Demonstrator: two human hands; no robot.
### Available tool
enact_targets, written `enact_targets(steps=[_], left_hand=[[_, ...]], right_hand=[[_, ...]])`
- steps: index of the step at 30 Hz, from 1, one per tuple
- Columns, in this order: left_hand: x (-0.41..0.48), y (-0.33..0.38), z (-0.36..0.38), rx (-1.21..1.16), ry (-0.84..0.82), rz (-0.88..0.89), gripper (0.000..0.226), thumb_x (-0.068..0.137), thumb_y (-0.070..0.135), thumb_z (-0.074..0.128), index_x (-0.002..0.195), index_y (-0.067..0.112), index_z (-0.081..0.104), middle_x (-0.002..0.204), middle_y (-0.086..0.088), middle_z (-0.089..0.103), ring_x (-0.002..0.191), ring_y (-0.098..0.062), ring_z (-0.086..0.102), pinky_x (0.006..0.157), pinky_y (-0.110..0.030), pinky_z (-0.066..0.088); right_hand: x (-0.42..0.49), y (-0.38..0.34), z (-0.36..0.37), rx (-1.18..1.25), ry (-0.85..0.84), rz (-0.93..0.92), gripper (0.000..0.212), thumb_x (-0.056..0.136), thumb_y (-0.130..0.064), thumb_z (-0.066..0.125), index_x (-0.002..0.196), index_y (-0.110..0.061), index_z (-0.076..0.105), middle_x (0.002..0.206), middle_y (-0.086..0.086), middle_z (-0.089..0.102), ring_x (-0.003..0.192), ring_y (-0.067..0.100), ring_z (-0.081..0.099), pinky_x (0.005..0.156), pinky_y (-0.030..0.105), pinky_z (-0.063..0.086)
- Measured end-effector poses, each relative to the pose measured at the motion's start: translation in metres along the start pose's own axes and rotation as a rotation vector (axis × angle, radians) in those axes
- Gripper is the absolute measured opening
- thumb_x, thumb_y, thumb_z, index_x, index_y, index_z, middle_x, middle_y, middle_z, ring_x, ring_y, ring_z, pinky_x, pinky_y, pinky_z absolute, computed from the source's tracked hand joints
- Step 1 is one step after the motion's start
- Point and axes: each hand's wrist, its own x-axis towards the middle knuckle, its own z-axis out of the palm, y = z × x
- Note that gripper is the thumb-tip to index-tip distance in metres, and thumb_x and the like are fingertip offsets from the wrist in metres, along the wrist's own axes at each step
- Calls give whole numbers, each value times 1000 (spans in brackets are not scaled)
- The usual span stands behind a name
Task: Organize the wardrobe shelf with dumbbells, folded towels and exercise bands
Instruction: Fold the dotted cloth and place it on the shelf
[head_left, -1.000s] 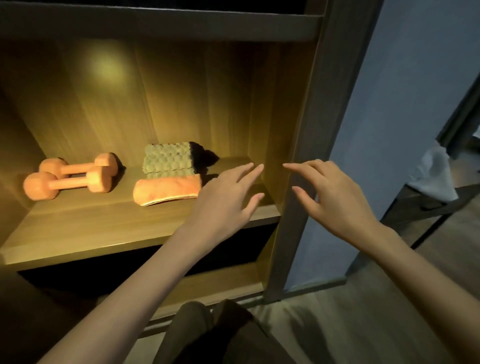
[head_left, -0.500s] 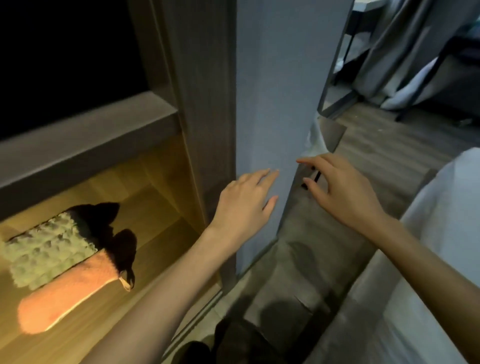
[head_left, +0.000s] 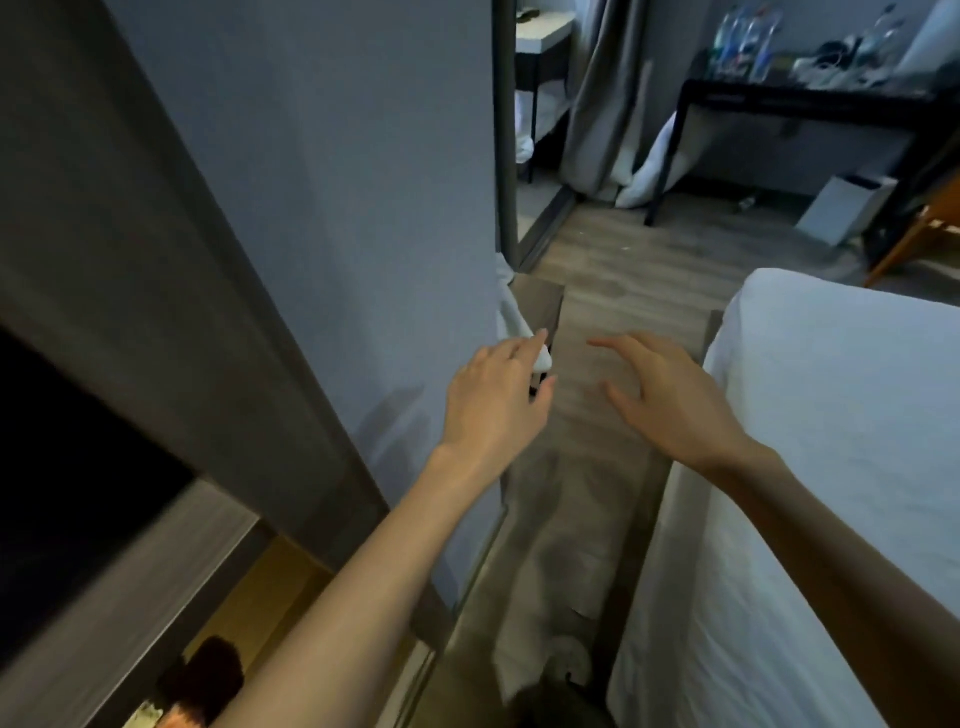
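My left hand (head_left: 493, 405) and my right hand (head_left: 670, 400) are held out in front of me over the wooden floor, fingers spread and holding nothing. Only a corner of the lit wardrobe shelf (head_left: 260, 597) shows at the bottom left, with a sliver of the folded towels (head_left: 156, 717) and their dark shadow at the frame's edge. The dumbbells are out of view. No exercise band can be made out.
The wardrobe's grey side panel (head_left: 311, 208) fills the left. A white bed (head_left: 831, 441) stands on the right, leaving a narrow floor strip (head_left: 597, 467) between. A white cloth (head_left: 511, 317) hangs past the panel's corner. A black desk (head_left: 805, 104) with bottles stands at the back.
The view has swung right, away from the shelf: dumbbells and most of the towels left the frame, bed and room came in. Both hands stay open and empty in front.
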Motion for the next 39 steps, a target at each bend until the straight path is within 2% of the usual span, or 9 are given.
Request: enact_targets(steps=[7, 14, 21, 27, 32, 35, 39], left_hand=[[91, -3, 33, -1, -13, -12, 52, 95, 35, 52, 143, 20, 40, 141, -2, 50, 122, -27, 48, 95, -39, 43], [197, -2, 78, 16, 10, -100, 52, 96, 37, 49, 144, 19, 38, 143, -2, 47, 127, -21, 47, 100, -36, 45], [285, -9, 106, 42, 85, -219, 50, 99, 32, 45, 147, 21, 35, 146, -1, 44, 127, -19, 45, 100, -34, 43], [345, -43, 130, 52, 117, -339, 49, 99, 34, 43, 146, 21, 35, 148, 1, 41, 131, -16, 42, 103, -33, 42], [401, -87, 155, 50, 157, -501, 50, 99, 33, 44, 147, 22, 34, 149, 1, 39, 132, -18, 40, 103, -32, 39], [433, -111, 168, 55, 142, -598, 51, 99, 32, 44, 147, 22, 32, 151, 1, 36, 135, -17, 35, 105, -32, 36], [469, -141, 174, 69, 174, -697, 51, 97, 29, 47, 146, 20, 35, 150, 1, 38, 136, -17, 36, 107, -30, 34]], right_hand=[[85, 55, 3, -56, -15, 26, 44, 94, -29, 54, 138, -27, 45, 140, -2, 47, 126, 18, 43, 98, 36, 41], [195, 135, 2, -112, -37, -140, 43, 91, -23, 59, 133, -25, 50, 134, 0, 53, 117, 19, 48, 83, 26, 40], [295, 181, 20, -135, -102, -252, 48, 90, -21, 59, 135, -32, 45, 127, -1, 56, 108, 23, 53, 77, 34, 51], [376, 203, 45, -110, -168, -324, 40, 94, -21, 54, 133, -24, 50, 131, 2, 54, 112, 24, 52, 79, 34, 49], [444, 224, 70, -93, -204, -394, 37, 94, -20, 55, 131, -20, 53, 129, 5, 55, 110, 26, 54, 74, 30, 43], [485, 232, 89, -67, -286, -424, 38, 94, -21, 55, 131, -20, 53, 130, 6, 55, 111, 26, 55, 79, 34, 48], [543, 244, 121, -52, -354, -422, 39, 93, -30, 55, 132, -23, 52, 133, 4, 54, 115, 25, 54, 81, 32, 47]])
